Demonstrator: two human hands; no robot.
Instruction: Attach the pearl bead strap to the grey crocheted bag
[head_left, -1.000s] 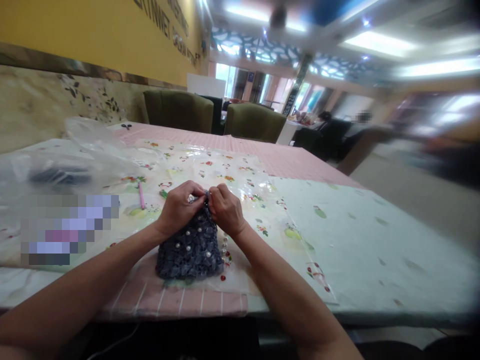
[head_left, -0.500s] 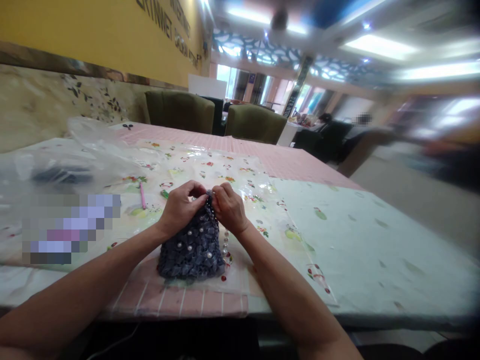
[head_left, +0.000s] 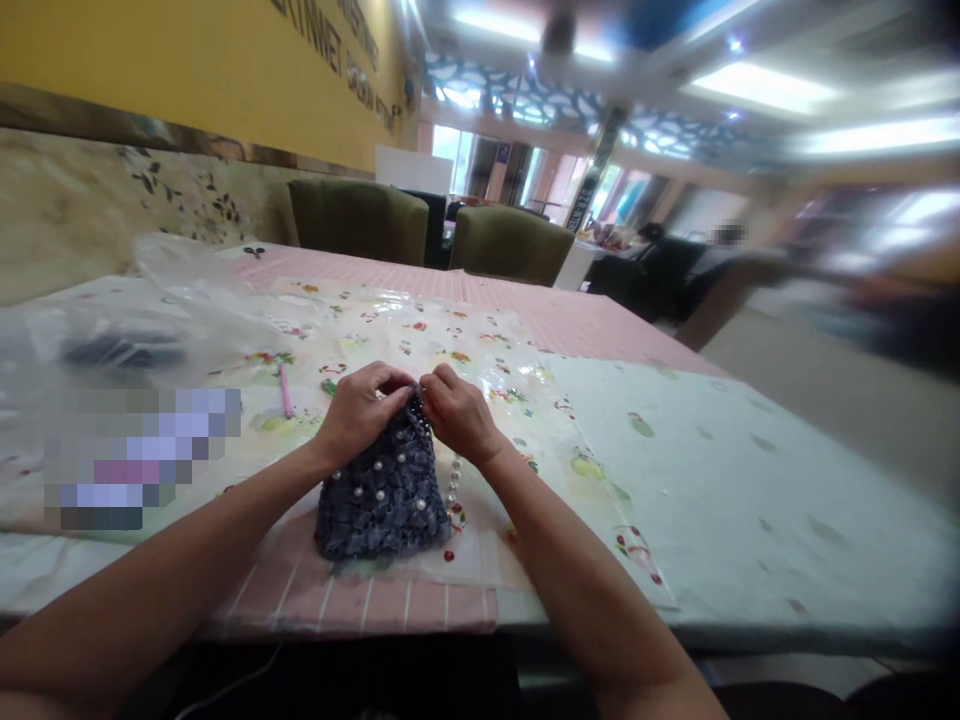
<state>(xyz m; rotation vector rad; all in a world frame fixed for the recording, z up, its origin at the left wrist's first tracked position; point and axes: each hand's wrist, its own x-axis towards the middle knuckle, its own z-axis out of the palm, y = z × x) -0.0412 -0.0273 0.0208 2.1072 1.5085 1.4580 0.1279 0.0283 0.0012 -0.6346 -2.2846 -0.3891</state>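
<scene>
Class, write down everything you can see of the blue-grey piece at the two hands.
The blue-grey piece looks like ruffled, textured fabric, dotted with white pearl-like beads. Broad at the bottom, it narrows toward the top, where the left hand pinches it and the right hand's closed fingers meet it. Its lower end lies over the printed cover. A bead strand runs beside its right edge; any join is hidden.

Slate-blue pouch (head_left: 394,522) with white beads (head_left: 380,495), pale fruit-print table cover (head_left: 435,335), white-striped pink cloth (head_left: 358,606), pink stick (head_left: 285,390)
</scene>
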